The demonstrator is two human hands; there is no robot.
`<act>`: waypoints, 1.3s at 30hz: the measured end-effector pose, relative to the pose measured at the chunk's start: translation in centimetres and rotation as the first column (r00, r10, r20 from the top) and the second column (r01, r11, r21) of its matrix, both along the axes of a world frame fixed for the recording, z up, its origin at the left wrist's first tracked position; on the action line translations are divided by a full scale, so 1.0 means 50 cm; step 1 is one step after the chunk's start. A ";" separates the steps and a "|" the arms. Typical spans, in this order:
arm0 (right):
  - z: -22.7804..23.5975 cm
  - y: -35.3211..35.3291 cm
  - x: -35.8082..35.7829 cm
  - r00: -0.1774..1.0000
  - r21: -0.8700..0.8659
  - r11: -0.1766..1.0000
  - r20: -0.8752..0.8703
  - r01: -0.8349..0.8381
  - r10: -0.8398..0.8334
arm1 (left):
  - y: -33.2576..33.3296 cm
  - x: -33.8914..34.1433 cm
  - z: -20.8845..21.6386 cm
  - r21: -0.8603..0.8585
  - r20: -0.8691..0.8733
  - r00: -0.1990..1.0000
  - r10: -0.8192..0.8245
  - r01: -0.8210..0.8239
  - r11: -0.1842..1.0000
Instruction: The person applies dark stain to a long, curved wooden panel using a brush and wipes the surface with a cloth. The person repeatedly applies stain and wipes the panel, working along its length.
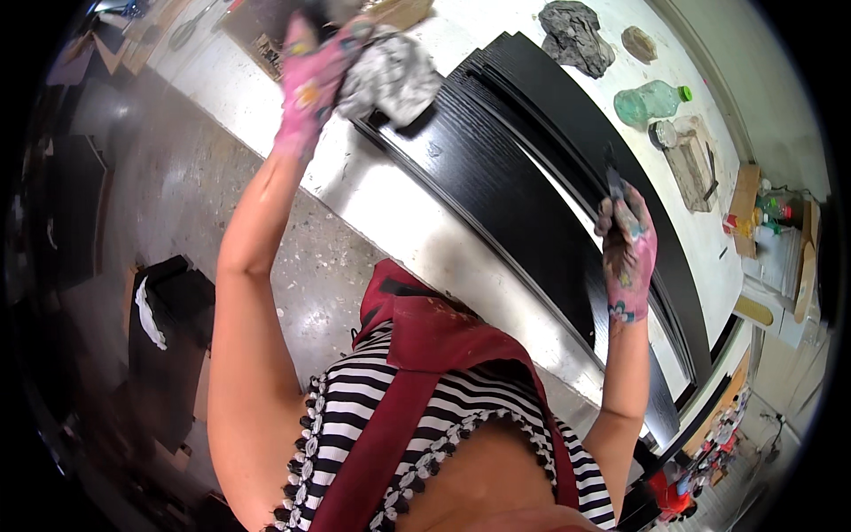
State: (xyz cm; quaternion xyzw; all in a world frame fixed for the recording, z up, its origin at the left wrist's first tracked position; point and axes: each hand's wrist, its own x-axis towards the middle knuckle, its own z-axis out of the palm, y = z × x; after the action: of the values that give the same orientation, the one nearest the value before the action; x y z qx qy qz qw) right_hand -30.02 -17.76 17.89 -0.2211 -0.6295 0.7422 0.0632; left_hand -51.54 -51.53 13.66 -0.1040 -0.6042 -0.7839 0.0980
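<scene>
My left hand (315, 84), in a pink flowered glove, is at the far left of the white table, somewhat blurred. It grips the edge of a crumpled white-and-grey stained rag (390, 75), which hangs over the end of a curved black panel (496, 182). A dark blurred thing lies just beyond those fingers. My right hand (629, 244), gloved alike and smeared with black, pinches a small dark tool (614, 182) with a narrow tip; its exact kind is unclear. That hand is over a stack of narrower curved black pieces (612, 142) beside the panel.
Along the far side are a dark crumpled rag (576, 37), a green-capped plastic bottle (651, 102), a small jar (662, 135) and a worn shallow tray (693, 168). A cardboard box (745, 199) holds bottles at the right. Black boards (168, 306) stand on the floor at left.
</scene>
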 end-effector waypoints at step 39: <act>0.083 -0.281 -0.258 0.782 0.325 0.719 0.126 -0.615 0.611 | -0.105 0.164 0.026 -0.609 -0.145 0.964 -0.221 0.089 0.788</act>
State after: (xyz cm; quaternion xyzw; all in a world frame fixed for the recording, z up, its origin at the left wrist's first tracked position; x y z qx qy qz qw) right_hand -42.91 -31.82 22.02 0.0105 -0.7884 0.5963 -0.1507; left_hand -43.32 -56.77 14.95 -0.2605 -0.7957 -0.5438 0.0580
